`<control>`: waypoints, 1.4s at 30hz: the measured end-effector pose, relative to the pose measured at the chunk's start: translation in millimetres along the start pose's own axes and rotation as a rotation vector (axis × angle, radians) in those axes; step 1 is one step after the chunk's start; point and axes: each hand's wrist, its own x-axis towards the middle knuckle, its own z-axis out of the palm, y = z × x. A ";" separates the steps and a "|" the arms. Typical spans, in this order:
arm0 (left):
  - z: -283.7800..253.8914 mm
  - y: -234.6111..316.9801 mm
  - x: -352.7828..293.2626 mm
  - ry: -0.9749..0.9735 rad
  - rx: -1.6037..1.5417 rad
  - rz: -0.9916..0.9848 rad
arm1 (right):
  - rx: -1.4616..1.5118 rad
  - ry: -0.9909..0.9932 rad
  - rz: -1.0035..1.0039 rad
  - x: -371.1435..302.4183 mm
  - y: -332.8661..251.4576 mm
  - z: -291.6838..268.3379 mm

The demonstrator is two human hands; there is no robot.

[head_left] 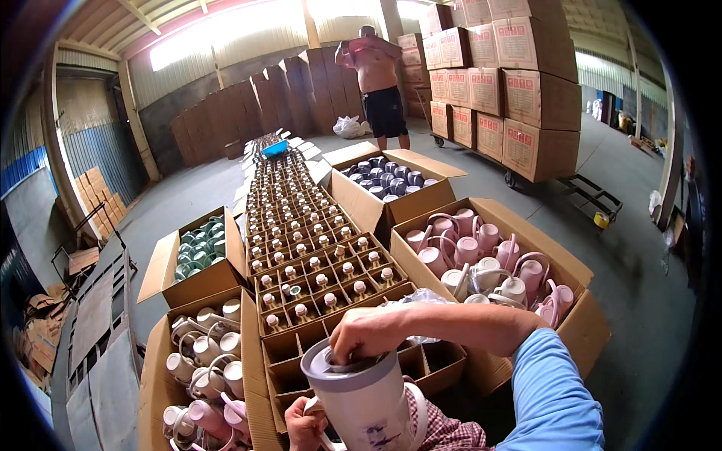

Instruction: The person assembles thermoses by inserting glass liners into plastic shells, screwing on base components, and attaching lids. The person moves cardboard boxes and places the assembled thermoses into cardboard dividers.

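Lavender-rimmed white jug (362, 402) tilts slightly: left hand (302, 425) curls around its side handle, right hand's (367, 331) bunched fingers reach its mouth, any grip there hidden.

The jug (359, 400) looks smooth plastic, boxes (259, 368) matt cardboard.

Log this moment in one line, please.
Left hand: holds white jug at left side | Right hand: at opening in grey rim | Ahead: partitioned carton | Right: carton of pink and white jugs
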 end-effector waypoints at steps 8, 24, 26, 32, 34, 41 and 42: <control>-17.9 -1.3 4.2 -0.108 0.007 0.023 | 0.060 -0.023 -0.072 23.3 -8.2 4.2; -28.3 4.6 -23.1 0.364 0.344 0.115 | -0.189 0.859 0.923 -24.1 194.7 96.0; -28.7 7.1 -16.9 0.382 0.343 0.089 | -0.746 0.790 1.098 -59.3 252.3 159.8; -52.4 24.6 18.4 -0.083 0.021 0.009 | -0.413 0.904 1.184 -89.4 303.8 148.1; -56.8 27.4 68.6 0.068 0.072 0.014 | -0.077 1.080 1.006 -40.1 258.4 108.2; -17.8 -3.7 207.1 0.066 0.574 0.143 | 1.471 0.876 0.159 18.2 171.9 84.3; -20.5 -0.5 206.4 -0.009 0.531 0.101 | 1.495 0.850 0.128 17.6 165.0 81.5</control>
